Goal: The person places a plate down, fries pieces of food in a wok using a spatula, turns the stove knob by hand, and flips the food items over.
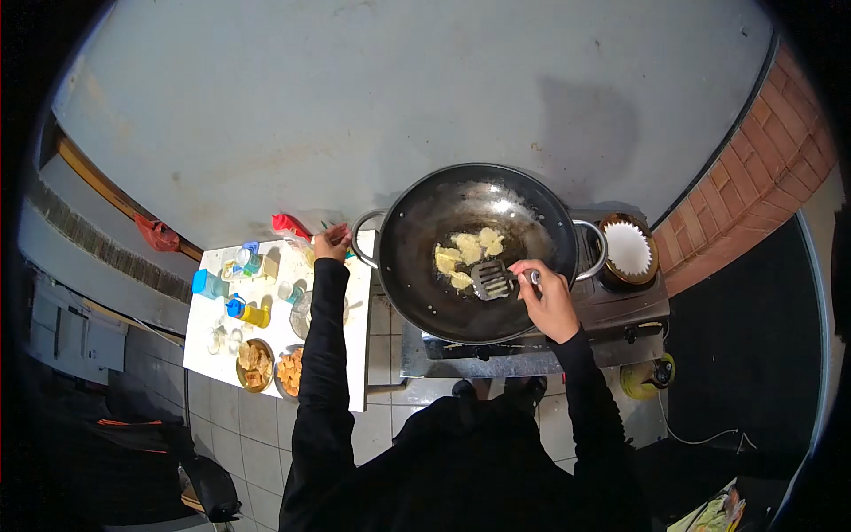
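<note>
A slotted metal spatula point(492, 280) is in my right hand point(550, 303), which is closed around its dark handle. The spatula's blade rests low inside a large black wok point(417, 306), touching or just beside several pale battered pieces point(448, 258) in shallow oil. To the left of the wok, my left hand point(332, 241) is held out with its fingers partly apart. It is close to the wok's left loop handle point(364, 239) and to a bottle with a red cap point(291, 225). I see nothing clearly held in it.
On the white table point(355, 363) stand a blue-capped bottle of yellow liquid point(251, 312), several jars, a glass bowl point(302, 315), a plate of brown pieces point(255, 364) and a bowl of orange pieces point(290, 370). The stove point(620, 324) carries a white paper-lined pot point(629, 248). Below is a gas cylinder point(645, 379).
</note>
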Demonstrator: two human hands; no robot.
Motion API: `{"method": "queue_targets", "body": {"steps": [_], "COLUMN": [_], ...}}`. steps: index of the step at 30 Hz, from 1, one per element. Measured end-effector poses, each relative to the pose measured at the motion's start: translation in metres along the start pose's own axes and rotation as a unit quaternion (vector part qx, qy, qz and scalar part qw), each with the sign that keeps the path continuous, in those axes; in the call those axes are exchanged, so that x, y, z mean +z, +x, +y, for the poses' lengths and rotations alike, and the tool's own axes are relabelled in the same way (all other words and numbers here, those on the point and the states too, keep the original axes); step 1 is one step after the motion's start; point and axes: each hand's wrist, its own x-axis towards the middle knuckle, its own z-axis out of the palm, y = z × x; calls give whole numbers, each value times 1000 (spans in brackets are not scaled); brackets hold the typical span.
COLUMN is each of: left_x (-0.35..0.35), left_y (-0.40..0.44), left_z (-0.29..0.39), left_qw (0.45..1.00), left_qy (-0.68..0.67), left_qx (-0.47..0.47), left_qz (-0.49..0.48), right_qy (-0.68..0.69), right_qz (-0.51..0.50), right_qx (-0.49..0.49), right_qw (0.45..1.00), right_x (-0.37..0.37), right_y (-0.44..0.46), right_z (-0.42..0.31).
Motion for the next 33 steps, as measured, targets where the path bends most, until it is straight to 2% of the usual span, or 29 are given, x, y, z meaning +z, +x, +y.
{"method": "queue_targets", "body": {"steps": [2, 6, 13, 15, 17, 21, 23, 27, 29, 33], "left_x": [1, 3, 3, 3, 3, 1, 1, -4, -9, -30], "left_y": [7, 0, 5, 4, 3, 3, 3, 5, 4, 16], "left_z": [-17, -2, -7, -5, -3, -4, -7, -16, -12, -21], "left_qw": [1000, 999, 1000, 999, 1000, 1000, 1000, 1000, 987, 970], "left_qy": [6, 38, -14, -32, 9, -15, -4, 1, 120, 173], "left_qx": [9, 19, 3, -3, 0, -8, -5, 8, 21, 5], "left_qz": [-13, 9, 2, 2, 2, -8, -12, -8, 103, 173], "right_qy": [-13, -22, 7, 38, 35, 16, 69, 73, 108, 119], "right_qz": [-4, 22, 79, 65, 62, 29, 13, 14, 13, 11], "right_qx": [1, 0, -9, -29, -41, -13, 27, 9, 17, 6], "right_qw": [1000, 1000, 997, 997, 997, 999, 997, 997, 994, 993], "right_x": [0, -4, 13, 22, 28, 37, 41, 48, 49, 52], "right_y": [-2, 0, 13, 20, 26, 34, 36, 35, 31, 25], "right_z": [3, 8, 11, 17, 21, 28, 20, 24, 19, 6]}}
